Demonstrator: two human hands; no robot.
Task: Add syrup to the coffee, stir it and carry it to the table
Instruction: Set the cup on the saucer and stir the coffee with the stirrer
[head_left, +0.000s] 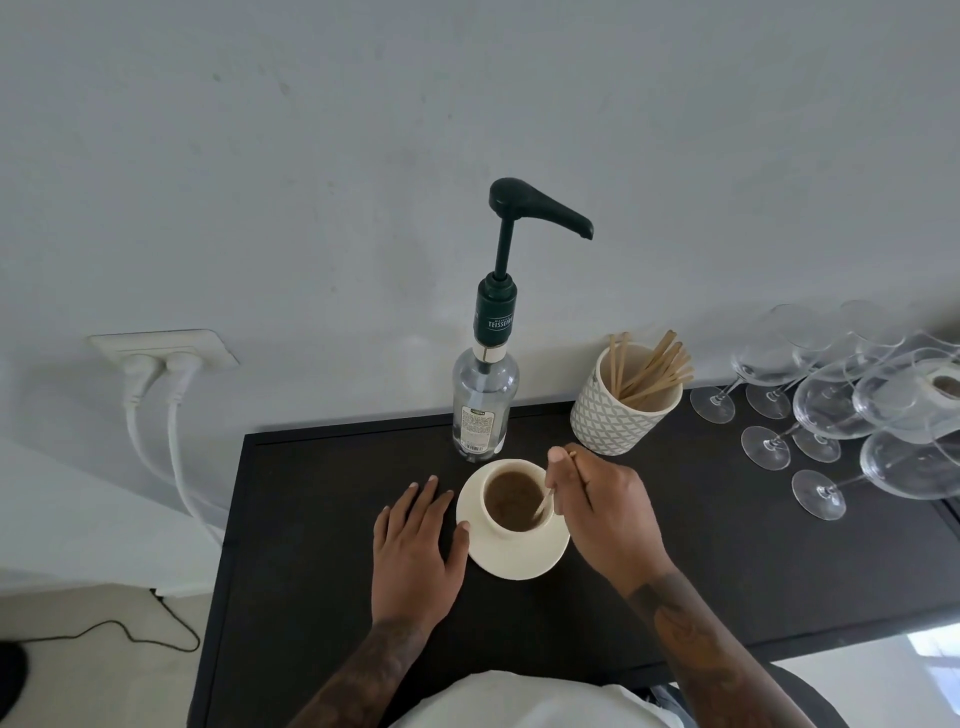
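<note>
Coffee fills the cup (514, 501), which sits on its saucer (519, 564) near the bottle (484, 400). Right hand (605, 512) pinches a stirrer (545, 501) dipped in the drink; left hand (415, 545) lies flat and relaxed on the counter (311, 519), thumb at the saucer's left rim. Brisk stirring could slop coffee over or skid the cup toward the glasses (841, 405) on the right.

One coffee cup (514, 501) on one saucer (519, 564), one syrup pump bottle (485, 395), one patterned pot (621, 415) of wooden stirrers (652, 366) — roughly a dozen — two wall plugs (156, 371), several wine glasses (831, 400) — too overlapped to count.
</note>
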